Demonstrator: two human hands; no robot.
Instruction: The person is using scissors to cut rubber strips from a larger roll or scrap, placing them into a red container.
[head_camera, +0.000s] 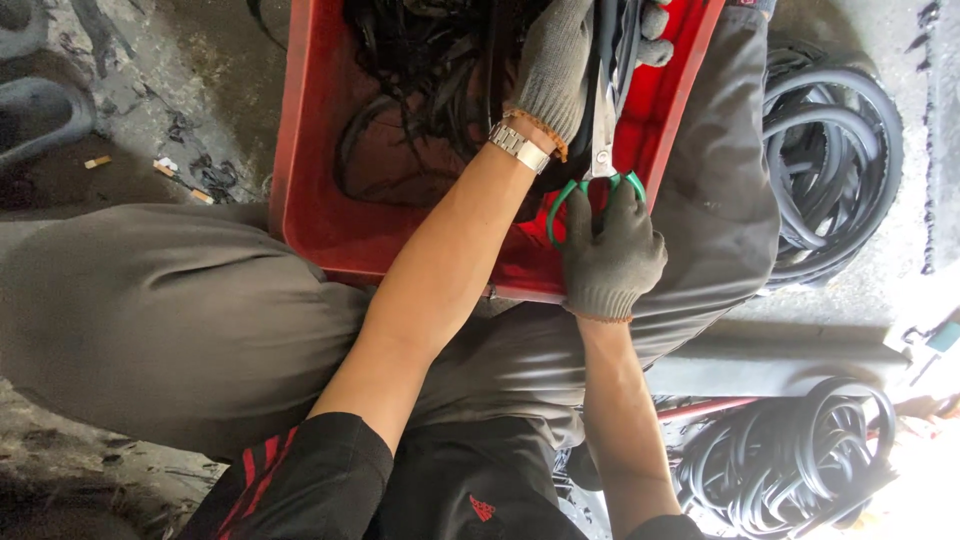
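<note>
While seated low with grey trousers (150, 300) spread wide, bracing a red crate (300, 200) across the lap. Nearest, right hand (612, 255) in a dark knit glove, fingers curled shut through the green loops of the scissors (603, 140), blades pointing away and up. Just beyond, left hand (555, 60) in a paler grey glove, metal watch (520, 147) at the wrist, closed around a black rubber strip (610, 35) held right against the blades, over the crate's far right corner. Judged from this: mid-cut, trimming rubber, with offcuts dropping into the crate. Cannot tell how far apart the blades stand, since strip and glove cover the tips. Calls, by the look of it, for a taut hold on the strip and glove fingers kept clear of the edge.

Inside the crate, a tangle of black rubber scraps (420, 60). Underneath and around, rough grey concrete floor (200, 60), dirty, littered with small bits. Farther right, coiled black rubber rings (830, 150) lying on the ground, and another heap of rings (790, 460) beside the right elbow. No other person in view.
</note>
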